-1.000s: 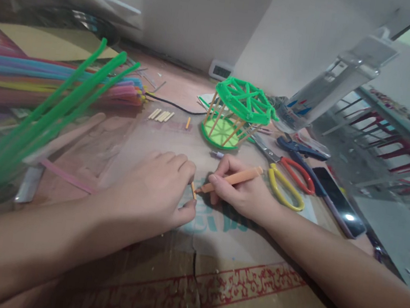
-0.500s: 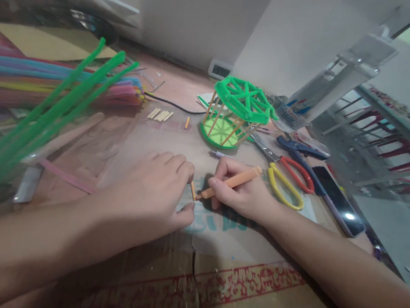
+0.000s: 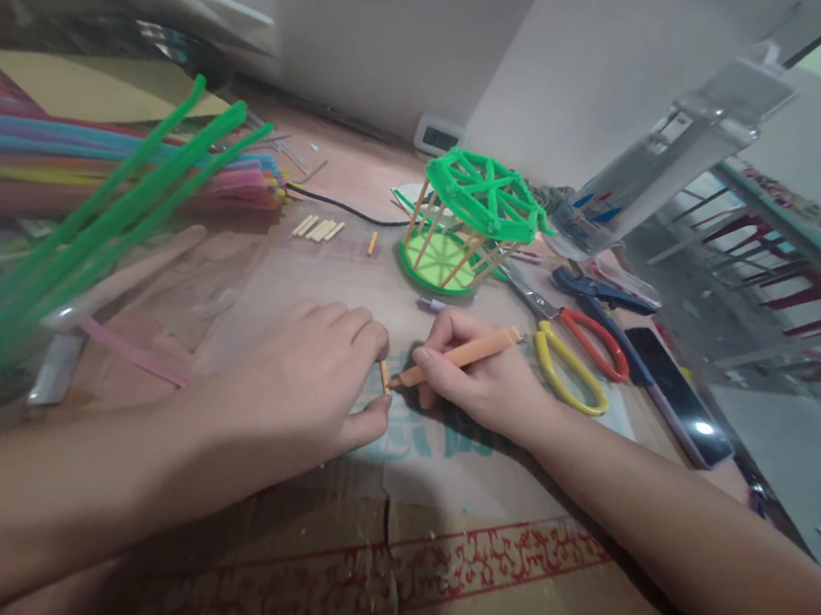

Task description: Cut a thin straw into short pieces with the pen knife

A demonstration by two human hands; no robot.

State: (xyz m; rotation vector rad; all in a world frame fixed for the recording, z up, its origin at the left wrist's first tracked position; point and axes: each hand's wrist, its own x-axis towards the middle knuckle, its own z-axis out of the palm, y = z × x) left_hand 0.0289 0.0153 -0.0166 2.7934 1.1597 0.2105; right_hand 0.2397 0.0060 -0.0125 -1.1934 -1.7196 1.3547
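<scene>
Between the fingertips and thumb of my left hand (image 3: 319,366) is a short wooden stick (image 3: 384,376), coloured orange. My right hand (image 3: 478,372) grips an orange marker (image 3: 477,349), its tip against the stick near the thumb. Beyond my hands stands a round frame (image 3: 482,196) of green pipe cleaners, with thin wooden sticks as posts and a yellow-green base. Several pale short sticks (image 3: 319,229) lie in a row behind my left hand, and a single orange stick (image 3: 372,243) lies to their right. A marker cap (image 3: 431,305) sits just behind my right hand.
Red-and-yellow-handled scissors (image 3: 571,354), blue pliers (image 3: 600,302) and a phone (image 3: 678,398) lie at the right. A clear bottle (image 3: 649,157) stands behind them. Green pipe cleaners (image 3: 110,228) and a coloured bundle (image 3: 134,165) fill the left. A small digital clock (image 3: 439,136) is by the wall.
The marker tip has moved slightly up and left along the stick. My left thumb has come up closer to the stick's lower end.
</scene>
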